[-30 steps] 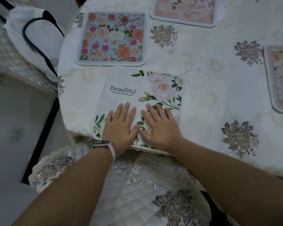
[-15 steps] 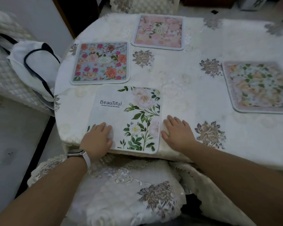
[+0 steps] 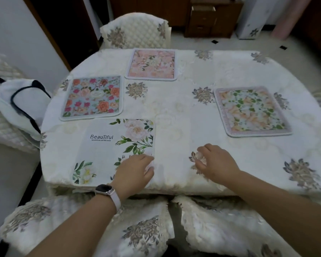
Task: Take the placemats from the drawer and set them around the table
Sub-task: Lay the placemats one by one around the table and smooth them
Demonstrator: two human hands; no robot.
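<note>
Dining room: a cloth-covered surface (image 3: 183, 115) carries three floral placemats (image 3: 93, 97), one per seat. The left hand (image 3: 135, 171) rests on the nearest white placemat (image 3: 104, 151), probably squaring its corner; grip unclear. The right hand (image 3: 218, 164) is beside it, loosely curled and empty.

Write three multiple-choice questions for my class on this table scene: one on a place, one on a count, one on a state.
1. Where does the left hand rest?
A) in a drawer
B) on the near right corner of the "Beautiful" placemat
C) on a plate

2. How many placemats lie on the table?
A) two
B) three
C) four

3. What does the right hand hold?
A) a placemat
B) nothing
C) a cup

Answers:
1 B: its fingers lie on that corner.
2 C: the blue mat, the pink mat, the orange-green mat and the "Beautiful" placemat.
3 B: its loosely curled fingers rest on the table, empty.
</note>
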